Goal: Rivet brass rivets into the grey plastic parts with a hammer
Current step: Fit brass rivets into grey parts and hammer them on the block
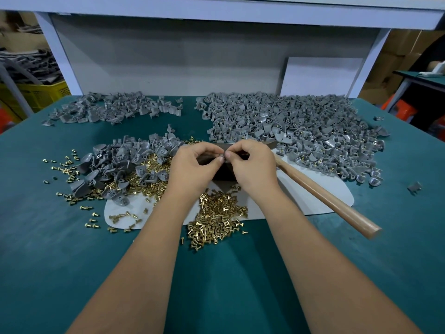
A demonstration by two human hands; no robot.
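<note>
Both hands meet above a dark block [225, 171] near the middle of the green table [60, 249]. The left hand [192, 165] and the right hand [250, 162] have their fingers curled, and their fingertips pinch one small grey piece [222, 157] between them — too small to tell whether a rivet sits in it.

The hammer [320, 196] lies just right of the block on a pale sheet [313, 201], its wooden handle slanting toward the near right; the head is hidden behind the right hand.

Loose brass rivets [216, 218] are heaped on the near side of the block, between the forearms, and more spread to its left among a heap of grey plastic parts [125, 162]. A larger pile of riveted parts [301, 131], some showing brass, fills the table behind and right of the block. A thinner scatter of grey parts [113, 109] lies far left of it, by the back panel [168, 56].

Open room — bare green table lies near the front edge on either side of the forearms, and a strip along the right edge past the big pile, where one stray part [414, 187] sits.

No readable writing shows.
</note>
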